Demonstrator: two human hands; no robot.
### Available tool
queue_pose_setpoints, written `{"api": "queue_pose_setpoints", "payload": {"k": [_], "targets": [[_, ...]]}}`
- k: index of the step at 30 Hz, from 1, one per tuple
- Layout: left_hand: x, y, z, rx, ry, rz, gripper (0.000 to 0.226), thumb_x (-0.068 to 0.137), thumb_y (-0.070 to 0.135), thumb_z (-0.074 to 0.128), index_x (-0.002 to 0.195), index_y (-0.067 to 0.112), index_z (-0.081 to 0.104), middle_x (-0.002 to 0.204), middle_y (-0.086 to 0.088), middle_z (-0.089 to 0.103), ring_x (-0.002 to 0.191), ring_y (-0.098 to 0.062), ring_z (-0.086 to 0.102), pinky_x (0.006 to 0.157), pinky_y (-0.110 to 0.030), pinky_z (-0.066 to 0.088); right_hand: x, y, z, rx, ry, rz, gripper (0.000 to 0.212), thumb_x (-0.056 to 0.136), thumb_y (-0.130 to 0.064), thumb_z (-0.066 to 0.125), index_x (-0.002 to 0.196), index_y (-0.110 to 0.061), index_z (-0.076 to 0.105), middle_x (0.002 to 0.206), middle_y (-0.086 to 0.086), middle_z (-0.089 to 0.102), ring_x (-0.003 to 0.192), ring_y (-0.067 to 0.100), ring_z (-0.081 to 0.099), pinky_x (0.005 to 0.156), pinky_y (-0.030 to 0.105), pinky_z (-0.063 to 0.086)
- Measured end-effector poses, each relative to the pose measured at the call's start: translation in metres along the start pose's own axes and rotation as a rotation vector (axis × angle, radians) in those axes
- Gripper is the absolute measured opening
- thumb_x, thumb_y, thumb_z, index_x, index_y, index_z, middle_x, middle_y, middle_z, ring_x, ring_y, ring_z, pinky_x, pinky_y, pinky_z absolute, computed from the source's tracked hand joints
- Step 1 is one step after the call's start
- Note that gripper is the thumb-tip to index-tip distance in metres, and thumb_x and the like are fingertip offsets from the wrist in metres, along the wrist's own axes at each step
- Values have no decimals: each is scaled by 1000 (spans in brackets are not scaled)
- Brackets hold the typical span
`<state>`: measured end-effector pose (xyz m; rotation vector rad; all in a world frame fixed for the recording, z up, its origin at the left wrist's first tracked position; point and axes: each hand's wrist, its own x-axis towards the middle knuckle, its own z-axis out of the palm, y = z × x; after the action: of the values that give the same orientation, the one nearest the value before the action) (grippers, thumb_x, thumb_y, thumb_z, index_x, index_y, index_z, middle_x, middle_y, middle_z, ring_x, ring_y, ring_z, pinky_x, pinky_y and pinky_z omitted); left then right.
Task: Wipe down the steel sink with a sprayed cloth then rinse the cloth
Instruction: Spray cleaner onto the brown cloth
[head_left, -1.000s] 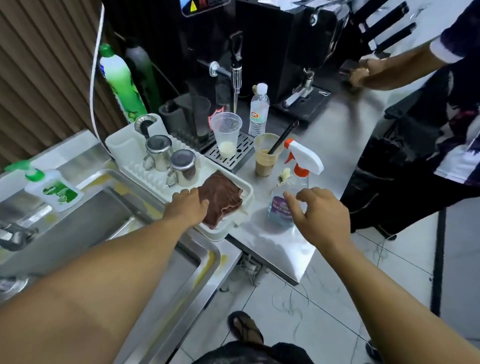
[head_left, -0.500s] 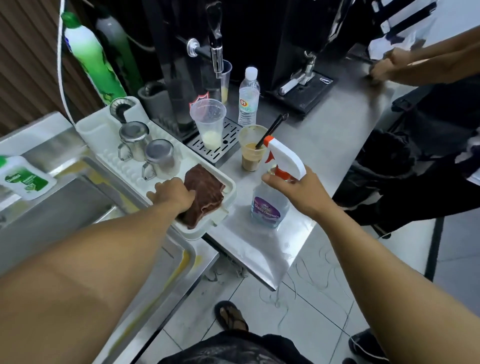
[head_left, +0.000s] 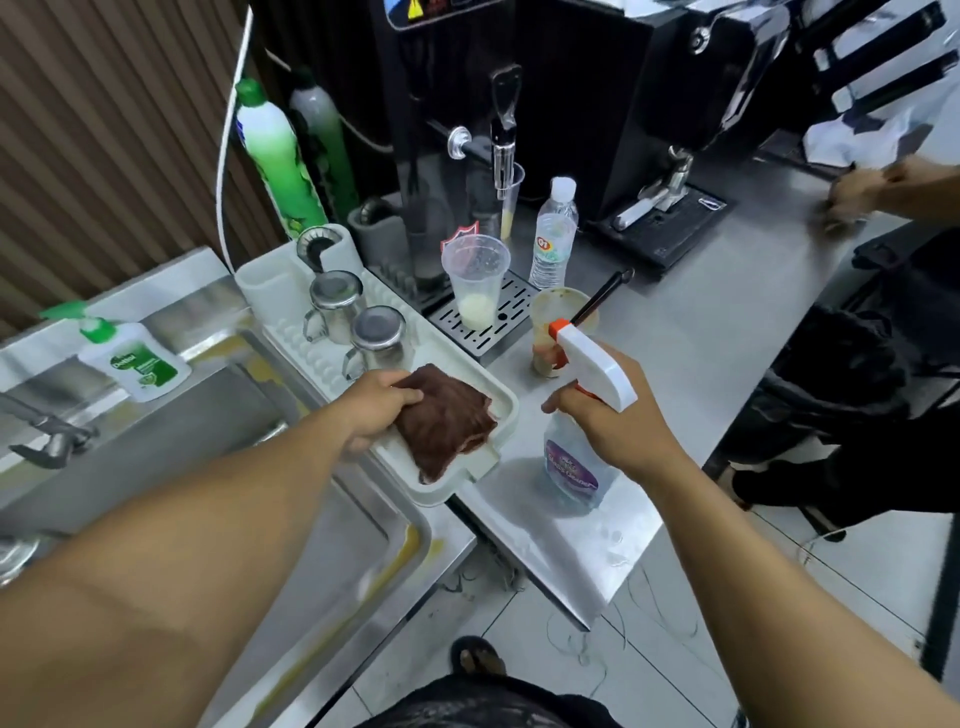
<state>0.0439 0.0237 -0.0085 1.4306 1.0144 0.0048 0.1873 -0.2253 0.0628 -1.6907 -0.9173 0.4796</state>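
A steel counter (head_left: 691, 332) runs ahead of me beside the steel sink (head_left: 171, 447), with a black drinks machine (head_left: 467, 78) at the back and a ribbed brown wall on my left. A white drying tray (head_left: 483, 389) sits across the sink's right edge, and the brown cloth (head_left: 447, 421) lies folded at the tray's near end. My left hand (head_left: 376, 408) rests on the cloth's left edge, thumb on top and fingers curled under, pinching it. My right hand (head_left: 605, 421) is wrapped around the neck of the spray bottle (head_left: 576, 457), whose white and orange trigger head points left toward the cloth; the bottle's base is at the counter, though I cannot tell if it is touching. Two upturned steel cups (head_left: 358, 327) stand farther back on the tray. Behind the sprayer are a coffee cup with a black stirrer (head_left: 563, 317), a clear plastic cup (head_left: 475, 280) on the drip grille, and a water bottle (head_left: 555, 234). A green soap dispenser (head_left: 130, 353) stands on the sink's rear ledge.
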Motion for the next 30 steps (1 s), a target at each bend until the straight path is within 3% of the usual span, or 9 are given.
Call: {"api": "queue_pose_setpoints", "payload": {"k": [2, 5, 10, 13, 18, 20, 23, 25, 30], "targets": [[-7, 7, -3, -76, -27, -20, 23, 100, 6, 56, 108, 22, 71, 104, -5, 76, 97, -20, 72, 77, -31, 58, 1, -9, 5, 15, -50, -29, 55, 74, 0, 62, 115, -36, 65, 98, -22, 70, 94, 5, 64, 74, 23, 54], [-17, 21, -11, -176, -29, -8, 25, 98, 6, 56, 102, 24, 72, 101, -5, 77, 91, -18, 71, 79, -32, 57, 4, -19, 14, 98, -139, 13, 58, 76, 7, 57, 124, -25, 65, 100, 1, 70, 91, 12, 65, 64, 26, 56], [-36, 49, -24, -296, -180, 66, 28, 95, -1, 45, 107, 5, 69, 101, -16, 75, 84, -24, 75, 69, -30, 60, 4, -26, 30, 51, -257, 72, 40, 71, -7, 56, 109, -4, 68, 92, 7, 70, 61, 11, 58, 56, 31, 53], [-49, 67, -32, -264, -279, 132, 36, 90, -1, 39, 112, 4, 67, 109, -23, 71, 94, -37, 70, 78, -38, 54, 2, -30, 38, 37, -274, 76, 21, 75, -4, 59, 93, -9, 68, 89, 7, 72, 58, 9, 58, 57, 32, 52], [-57, 89, -42, -276, -313, 138, 49, 85, 2, 36, 110, 20, 74, 118, -13, 71, 106, -33, 65, 92, -42, 47, 0, -34, 46, 61, -214, 84, 34, 70, -19, 60, 100, -7, 69, 85, 20, 67, 57, 22, 53, 56, 38, 49], [-61, 94, -46, -263, -357, 147, 53, 84, 3, 36, 115, 22, 74, 127, -15, 67, 115, -35, 61, 102, -49, 38, 0, -35, 47, 23, -195, 51, 24, 69, -23, 61, 90, -12, 68, 82, 18, 67, 58, 27, 54, 56, 43, 50], [-65, 100, -51, -255, -402, 136, 55, 88, 1, 32, 133, 11, 63, 139, -24, 58, 127, -43, 55, 114, -59, 29, -2, -35, 49, -36, -190, -2, 4, 73, -16, 62, 76, -14, 62, 73, 12, 65, 58, 24, 55, 57, 48, 51], [-70, 103, -50, -261, -423, 140, 53, 88, 2, 33, 133, 7, 61, 139, -26, 57, 127, -46, 51, 114, -63, 24, -4, -34, 48, -74, -193, -14, 7, 76, -9, 63, 72, -13, 59, 66, 8, 59, 56, 19, 53, 56, 49, 49], [-77, 106, -49, -302, -433, 146, 52, 89, 2, 29, 125, 13, 65, 127, -18, 64, 107, -32, 65, 101, -45, 47, -8, -39, 47, 5, -174, 16, 7, 73, -16, 61, 79, -17, 65, 75, 4, 66, 56, 17, 56, 57, 43, 52]]}}
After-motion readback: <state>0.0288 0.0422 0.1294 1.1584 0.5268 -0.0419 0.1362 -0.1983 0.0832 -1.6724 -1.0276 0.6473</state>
